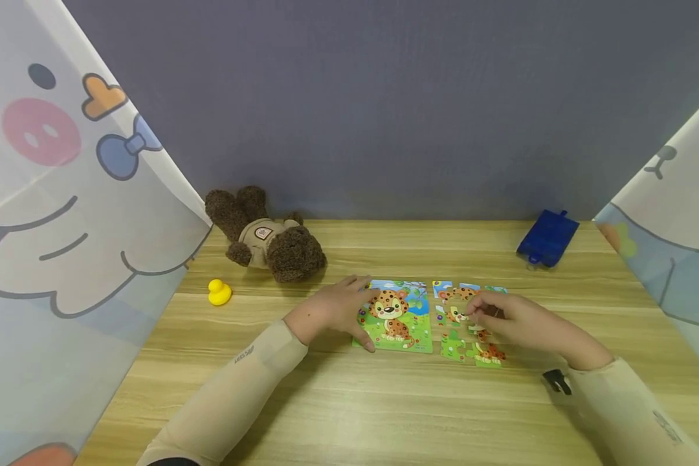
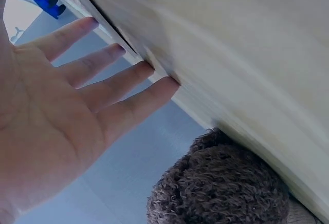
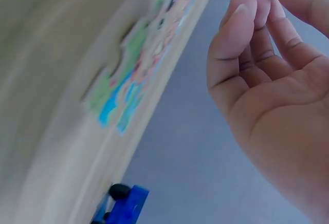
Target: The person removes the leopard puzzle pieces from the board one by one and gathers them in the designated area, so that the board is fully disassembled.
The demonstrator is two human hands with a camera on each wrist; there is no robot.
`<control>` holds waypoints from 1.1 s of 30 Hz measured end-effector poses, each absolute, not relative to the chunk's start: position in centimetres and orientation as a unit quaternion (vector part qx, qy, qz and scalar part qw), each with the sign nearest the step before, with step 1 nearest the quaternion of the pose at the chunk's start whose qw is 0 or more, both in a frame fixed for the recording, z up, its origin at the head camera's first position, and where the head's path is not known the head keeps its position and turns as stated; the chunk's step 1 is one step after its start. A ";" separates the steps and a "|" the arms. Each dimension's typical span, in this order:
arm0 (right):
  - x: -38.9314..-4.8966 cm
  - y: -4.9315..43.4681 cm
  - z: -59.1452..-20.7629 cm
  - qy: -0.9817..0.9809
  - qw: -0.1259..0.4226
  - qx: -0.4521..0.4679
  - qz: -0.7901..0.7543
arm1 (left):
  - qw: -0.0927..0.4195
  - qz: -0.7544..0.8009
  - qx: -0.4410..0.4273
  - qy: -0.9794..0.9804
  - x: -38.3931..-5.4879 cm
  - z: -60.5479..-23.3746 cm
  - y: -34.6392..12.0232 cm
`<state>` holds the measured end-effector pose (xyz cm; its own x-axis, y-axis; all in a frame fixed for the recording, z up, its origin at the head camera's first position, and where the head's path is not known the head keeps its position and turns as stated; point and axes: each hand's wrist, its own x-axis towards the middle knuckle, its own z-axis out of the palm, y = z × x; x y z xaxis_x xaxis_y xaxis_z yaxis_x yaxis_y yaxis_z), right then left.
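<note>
A leopard picture board lies flat on the table, showing a spotted cub on grass. My left hand reaches over its left side with the fingers spread. In the left wrist view the fingertips meet the board's edge or the tabletop; which one, I cannot tell. To the right lie several loose jigsaw pieces of the same picture, with small gaps between them. Above their right part hovers my right hand, fingers loosely bent. The right wrist view shows nothing between its fingers. It covers some of the pieces.
A brown teddy bear in a beige shirt lies at the back left, near a yellow rubber duck. At the back right is a dark blue pouch-like object. A small black clip shows beside the right sleeve.
</note>
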<state>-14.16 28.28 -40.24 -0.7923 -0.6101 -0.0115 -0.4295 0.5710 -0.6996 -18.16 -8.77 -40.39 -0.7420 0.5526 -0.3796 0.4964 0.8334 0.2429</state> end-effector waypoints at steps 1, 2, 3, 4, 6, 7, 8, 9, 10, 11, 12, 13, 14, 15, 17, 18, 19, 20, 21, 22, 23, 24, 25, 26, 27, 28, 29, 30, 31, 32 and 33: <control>-14.3 28.0 -40.1 0.877 0.131 -0.296 -0.354 | 0.222 0.061 0.283 0.931 -18.2 -40.3 -8.8; -14.4 27.7 -39.9 0.878 0.137 -0.292 -0.353 | 0.222 0.058 0.284 0.931 -18.2 -40.3 -8.8; -14.5 27.5 -39.7 0.878 0.144 -0.290 -0.353 | 0.224 0.060 0.283 0.931 -18.3 -40.2 -8.7; -14.6 27.2 -39.6 0.877 0.149 -0.287 -0.355 | 0.226 0.063 0.282 0.930 -18.3 -40.1 -8.7; -14.9 26.5 -39.4 0.876 0.158 -0.285 -0.355 | 0.226 0.072 0.279 0.931 -18.3 -39.9 -8.6; -15.1 26.2 -39.3 0.876 0.163 -0.282 -0.356 | 0.226 0.074 0.280 0.930 -18.3 -39.9 -8.6; -15.2 25.9 -39.2 0.875 0.168 -0.281 -0.357 | 0.226 0.080 0.280 0.930 -18.3 -39.8 -8.5; -15.3 25.5 -39.2 0.875 0.172 -0.280 -0.357 | 0.226 0.087 0.281 0.929 -18.3 -39.7 -8.3; -15.4 25.1 -39.2 0.874 0.178 -0.278 -0.355 | 0.225 0.092 0.284 0.927 -18.3 -39.7 -8.1; -15.6 24.6 -39.2 0.875 0.183 -0.278 -0.353 | 0.226 0.097 0.286 0.926 -18.2 -39.7 -8.0; -15.7 24.1 -39.2 0.876 0.189 -0.276 -0.349 | 0.227 0.100 0.290 0.924 -18.2 -39.7 -7.8; -15.8 23.6 -39.3 0.876 0.195 -0.274 -0.345 | 0.230 0.102 0.292 0.923 -18.2 -39.7 -7.5; -15.9 23.0 -39.4 0.876 0.201 -0.277 -0.341 | 0.232 0.104 0.292 0.922 -18.2 -39.8 -7.3; -16.0 22.4 -39.5 0.876 0.207 -0.276 -0.337 | 0.233 0.102 0.293 0.922 -18.2 -39.9 -7.1; -16.2 21.2 -39.8 0.877 0.212 -0.281 -0.327 | 0.234 0.093 0.293 0.923 -18.1 -40.1 -6.8; -16.2 20.7 -40.0 0.878 0.213 -0.284 -0.320 | 0.231 0.087 0.294 0.923 -18.1 -40.2 -6.6; -16.3 20.3 -40.2 0.879 0.214 -0.289 -0.314 | 0.230 0.082 0.294 0.924 -18.1 -40.3 -6.4; -16.4 19.9 -40.4 0.880 0.214 -0.291 -0.308 | 0.228 0.077 0.295 0.925 -18.1 -40.3 -6.3; -16.5 19.5 -40.5 0.882 0.213 -0.292 -0.303 | 0.227 0.073 0.297 0.925 -18.1 -40.3 -6.2; -16.6 19.3 -40.7 0.884 0.210 -0.295 -0.296 | 0.226 0.069 0.299 0.925 -18.1 -40.3 -6.1; -16.6 19.0 -40.8 0.885 0.209 -0.298 -0.290 | 0.224 0.065 0.300 0.925 -18.1 -40.3 -6.0; -16.7 18.9 -40.9 0.888 0.209 -0.296 -0.284 | 0.223 0.062 0.302 0.925 -18.1 -40.3 -5.9; -16.7 18.7 -41.0 0.889 0.211 -0.294 -0.281 | 0.224 0.061 0.302 0.925 -18.1 -40.2 -5.8; -16.8 18.6 -41.1 0.889 0.213 -0.292 -0.280 | 0.223 0.057 0.302 0.925 -18.1 -40.2 -5.8; -16.8 18.5 -41.2 0.889 0.216 -0.290 -0.280 | 0.222 0.055 0.301 0.926 -18.1 -40.2 -5.8; -16.8 18.4 -41.2 0.889 0.219 -0.289 -0.279 | 0.221 0.051 0.301 0.926 -18.1 -40.3 -5.8; -16.8 18.4 -41.3 0.889 0.223 -0.287 -0.279 | 0.220 0.048 0.300 0.927 -18.1 -40.3 -5.7; -16.8 18.3 -41.3 0.888 0.227 -0.284 -0.280 | 0.221 0.047 0.301 0.927 -18.1 -40.3 -5.7; -16.8 18.3 -41.4 0.889 0.227 -0.283 -0.279 | 0.220 0.044 0.302 0.926 -18.1 -40.3 -5.7; -16.8 18.3 -41.4 0.890 0.227 -0.283 -0.277 | 0.220 0.041 0.303 0.926 -18.1 -40.3 -5.7; -16.8 18.3 -41.5 0.891 0.226 -0.283 -0.274 | 0.220 0.039 0.304 0.926 -18.1 -40.3 -5.7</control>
<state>-16.83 18.28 -41.46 -0.7372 -0.6288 -0.2473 -0.3809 0.6890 -0.6166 -18.14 -5.68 -40.26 -0.7188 0.5802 -0.3829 0.5459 0.8122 0.2059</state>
